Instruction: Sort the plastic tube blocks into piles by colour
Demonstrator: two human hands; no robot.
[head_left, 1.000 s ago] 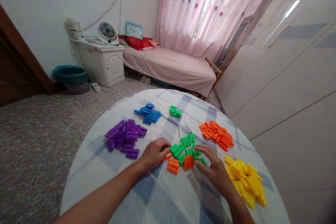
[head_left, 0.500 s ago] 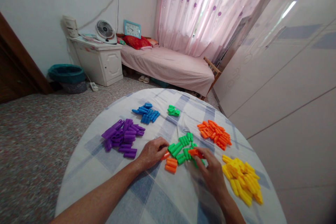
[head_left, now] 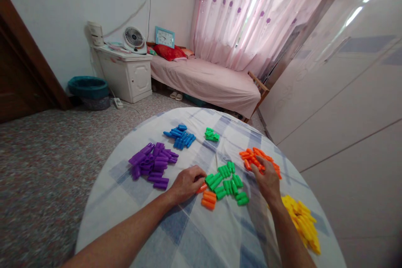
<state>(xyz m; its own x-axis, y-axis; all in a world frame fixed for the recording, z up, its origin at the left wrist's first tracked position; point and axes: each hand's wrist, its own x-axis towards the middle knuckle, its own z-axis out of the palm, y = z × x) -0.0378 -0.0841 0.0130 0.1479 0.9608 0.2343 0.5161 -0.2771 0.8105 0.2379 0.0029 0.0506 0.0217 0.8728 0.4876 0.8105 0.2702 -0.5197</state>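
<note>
My left hand (head_left: 188, 182) rests on the tablecloth with curled fingers closed on an orange plastic piece (head_left: 202, 188), partly hidden by the fingertips. Just below lies a joined orange tube-shaped piece (head_left: 209, 200). Several green tube-shaped pieces (head_left: 228, 182) are spread between my two hands. Farther right, my right hand (head_left: 268, 178) reaches over the edge of the orange pile (head_left: 251, 160), thumb and forefinger apart. No piece shows clearly in its grasp; the undersides of its fingers are hidden.
On the round table with its checked cloth (head_left: 163, 234) are piles of purple (head_left: 152, 163), blue (head_left: 180, 137), small green (head_left: 212, 135) and yellow pieces (head_left: 304, 222). My right forearm partly covers the yellow pile. A bed (head_left: 204, 77) stands beyond the table.
My right hand has moved from the green pieces, where it held an orange piece, up and right to the orange pile. My left hand stays in place. The camera view has shifted slightly.
</note>
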